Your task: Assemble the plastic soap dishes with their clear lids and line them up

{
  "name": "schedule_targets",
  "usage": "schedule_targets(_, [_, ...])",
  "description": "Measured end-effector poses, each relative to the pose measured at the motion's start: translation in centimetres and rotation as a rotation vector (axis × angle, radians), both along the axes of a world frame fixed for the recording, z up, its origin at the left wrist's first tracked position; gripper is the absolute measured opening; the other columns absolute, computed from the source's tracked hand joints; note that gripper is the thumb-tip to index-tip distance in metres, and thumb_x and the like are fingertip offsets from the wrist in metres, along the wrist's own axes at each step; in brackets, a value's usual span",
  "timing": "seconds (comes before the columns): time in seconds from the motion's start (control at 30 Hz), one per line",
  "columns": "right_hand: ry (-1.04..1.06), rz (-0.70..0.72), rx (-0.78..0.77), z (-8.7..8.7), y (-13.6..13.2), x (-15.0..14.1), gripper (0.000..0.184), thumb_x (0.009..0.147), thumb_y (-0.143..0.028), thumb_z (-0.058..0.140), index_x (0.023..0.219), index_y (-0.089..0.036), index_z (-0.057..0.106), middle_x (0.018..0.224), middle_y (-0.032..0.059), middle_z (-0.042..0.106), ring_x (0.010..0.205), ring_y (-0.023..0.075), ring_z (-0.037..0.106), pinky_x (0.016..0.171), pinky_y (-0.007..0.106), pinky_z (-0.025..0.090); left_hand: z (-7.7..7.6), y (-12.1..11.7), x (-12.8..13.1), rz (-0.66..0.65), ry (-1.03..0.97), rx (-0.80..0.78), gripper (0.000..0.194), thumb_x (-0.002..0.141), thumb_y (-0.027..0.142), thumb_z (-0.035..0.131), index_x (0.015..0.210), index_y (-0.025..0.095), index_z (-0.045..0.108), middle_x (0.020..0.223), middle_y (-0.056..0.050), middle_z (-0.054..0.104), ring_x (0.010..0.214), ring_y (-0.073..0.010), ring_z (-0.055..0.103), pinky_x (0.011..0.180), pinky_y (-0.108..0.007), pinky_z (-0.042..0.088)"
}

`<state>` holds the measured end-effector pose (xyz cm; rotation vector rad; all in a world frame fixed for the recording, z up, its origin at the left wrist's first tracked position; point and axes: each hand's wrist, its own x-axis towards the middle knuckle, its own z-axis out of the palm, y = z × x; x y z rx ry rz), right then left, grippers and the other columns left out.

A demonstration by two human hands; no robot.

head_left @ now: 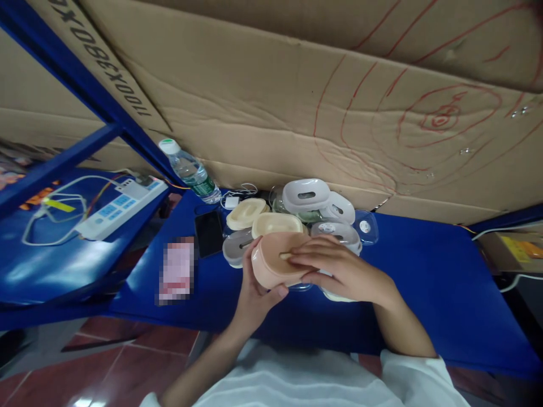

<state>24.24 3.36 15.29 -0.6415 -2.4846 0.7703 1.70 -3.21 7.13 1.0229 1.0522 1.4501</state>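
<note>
A peach-pink oval plastic box (271, 254) is held tilted above the blue table, in front of my body. My left hand (254, 299) wraps round its left side, thumb low on the near wall. My right hand (335, 265) lies over the right part of its top, fingertips at a small pale spot or opening, thumb beside the near edge. Part of the box is hidden under those fingers. Just behind it sit a cream oval piece (278, 224), another cream piece (247, 213) and a grey slotted piece (237, 246).
Grey slotted lids (306, 195) and clear plastic covers (368, 227) are heaped behind my hands on the blue table (424, 294). A water bottle (193, 172), a black phone (208, 233) and a blurred pink item (176, 268) stand left. A power strip (123, 210) lies farther left. Cardboard (254, 102) walls the back.
</note>
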Motion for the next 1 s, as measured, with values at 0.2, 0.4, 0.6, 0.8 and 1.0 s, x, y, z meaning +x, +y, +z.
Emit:
schedule_targets(0.2, [0.052,-0.097,0.048,0.8,0.6,0.8,0.031,0.113,-0.032,0.053,0.140,-0.028,0.069,0.129,0.0066,0.078,0.123,0.0232,0.071,0.112,0.045,0.053,0.4,-0.2,-0.7,-0.035,0.072,0.018,0.101,0.073,0.052,0.095,0.157,0.029,0.043,0.161,-0.015,0.051,0.148,-0.0388,0.054,0.120,-0.048,0.050])
schedule_targets(0.4, [-0.052,-0.566,0.149,2.0,1.1,7.6,0.031,0.114,-0.040,0.048,0.127,-0.025,0.072,0.113,0.0075,0.081,0.100,0.0247,0.076,0.090,0.037,0.057,1.0,5.2,-5.1,0.219,0.310,0.239,0.097,0.068,0.052,0.099,0.146,0.029,0.047,0.146,-0.011,0.060,0.130,-0.0303,0.068,0.110,-0.043,0.057])
schedule_targets(0.6, [-0.585,-1.120,0.125,-1.3,4.3,14.4,0.041,0.111,-0.047,0.044,0.128,-0.022,0.073,0.109,0.0159,0.081,0.096,0.0347,0.078,0.077,0.039,0.052,-2.4,12.7,-8.9,0.313,0.423,0.166,0.098,0.072,0.061,0.095,0.143,0.026,0.035,0.135,-0.015,0.066,0.113,-0.0287,0.076,0.098,-0.048,0.063])
schedule_targets(0.8, [-0.650,-1.119,0.037,-3.4,6.8,14.9,0.038,0.108,-0.043,0.049,0.125,-0.019,0.074,0.108,0.0155,0.082,0.095,0.0323,0.078,0.072,0.034,0.048,-3.0,13.8,-9.1,0.346,0.742,0.091,0.095,0.076,0.057,0.091,0.149,0.025,0.038,0.146,-0.018,0.062,0.135,-0.0361,0.065,0.116,-0.057,0.051])
schedule_targets(1.0, [-0.691,-1.125,0.027,-4.0,6.5,12.6,0.037,0.107,-0.050,0.051,0.120,-0.023,0.073,0.110,0.0119,0.083,0.094,0.0290,0.078,0.070,0.032,0.046,-2.1,12.5,-8.8,0.385,0.994,-0.012,0.096,0.078,0.054,0.089,0.156,0.025,0.041,0.154,-0.020,0.059,0.147,-0.0463,0.054,0.123,-0.068,0.038])
